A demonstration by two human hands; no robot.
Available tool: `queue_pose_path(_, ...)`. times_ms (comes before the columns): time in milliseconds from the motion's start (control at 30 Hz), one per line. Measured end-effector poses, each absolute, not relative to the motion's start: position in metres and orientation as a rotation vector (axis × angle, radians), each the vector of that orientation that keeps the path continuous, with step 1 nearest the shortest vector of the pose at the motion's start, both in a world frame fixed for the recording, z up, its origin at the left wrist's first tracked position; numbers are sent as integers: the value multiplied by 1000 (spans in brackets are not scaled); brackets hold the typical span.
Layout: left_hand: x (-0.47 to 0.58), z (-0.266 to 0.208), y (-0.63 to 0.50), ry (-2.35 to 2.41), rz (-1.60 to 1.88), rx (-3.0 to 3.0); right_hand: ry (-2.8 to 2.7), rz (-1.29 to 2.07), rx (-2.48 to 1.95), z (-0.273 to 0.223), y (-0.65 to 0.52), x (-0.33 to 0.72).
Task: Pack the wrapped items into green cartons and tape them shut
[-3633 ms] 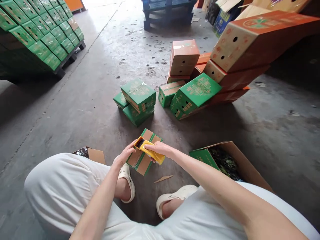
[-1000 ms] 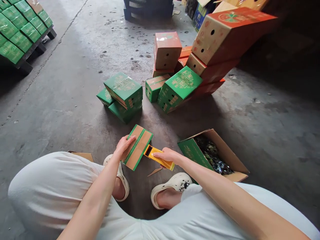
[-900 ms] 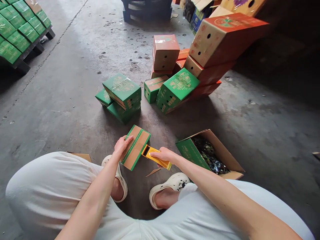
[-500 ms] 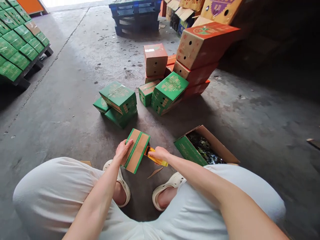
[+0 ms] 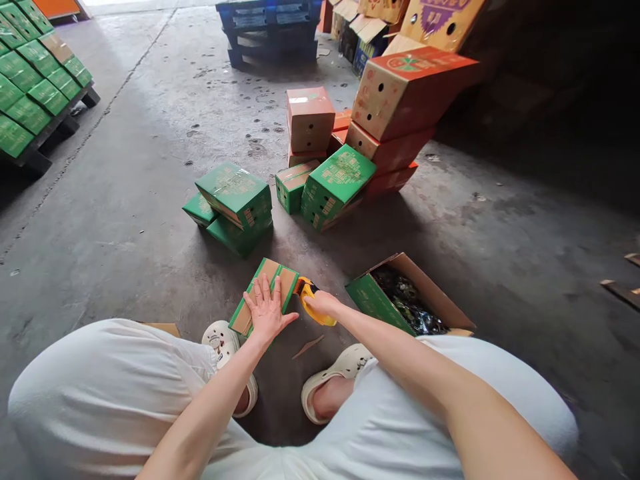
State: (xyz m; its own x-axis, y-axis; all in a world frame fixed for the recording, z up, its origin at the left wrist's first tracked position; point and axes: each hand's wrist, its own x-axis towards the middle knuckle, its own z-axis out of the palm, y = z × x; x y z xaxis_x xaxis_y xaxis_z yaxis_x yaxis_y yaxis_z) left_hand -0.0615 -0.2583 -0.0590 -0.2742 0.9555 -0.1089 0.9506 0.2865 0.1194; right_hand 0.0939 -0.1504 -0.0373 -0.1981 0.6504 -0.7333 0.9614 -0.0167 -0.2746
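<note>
On my feed I noted a grey floor (image 5: 150, 167), pitted, with a seam (image 5: 145, 58) along the left. Bright light (image 5: 135, 5) lay at its far edge, near blue pallets (image 5: 273, 33); shadow (image 5: 555, 100) filled the upper right.

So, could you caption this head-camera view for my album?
Left hand spread on a green-and-brown box, right hand gripping a yellow tool beside it.

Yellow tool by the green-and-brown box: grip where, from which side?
Likely best: the yellow tool by its rear part, from the person's right, as the right hand does; its dark front end faces the green-and-brown box, leaving little room there.
</note>
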Motion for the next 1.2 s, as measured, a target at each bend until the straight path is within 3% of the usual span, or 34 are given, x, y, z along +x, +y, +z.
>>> queue_pose_path(133, -85, -50, -251, 2474, 50, 1483, 1908, -1116, 1652, -38, -149, 99)
queue_pose_path(400, -166, -36, -238, 2391, 394, 885, 1976, -1088, 1610, -38, -150, 122)
queue_pose_path(1200, -180, -34, -286, 2655, 421, 662, 2100, -1003, 1350, -33, -158, 113)
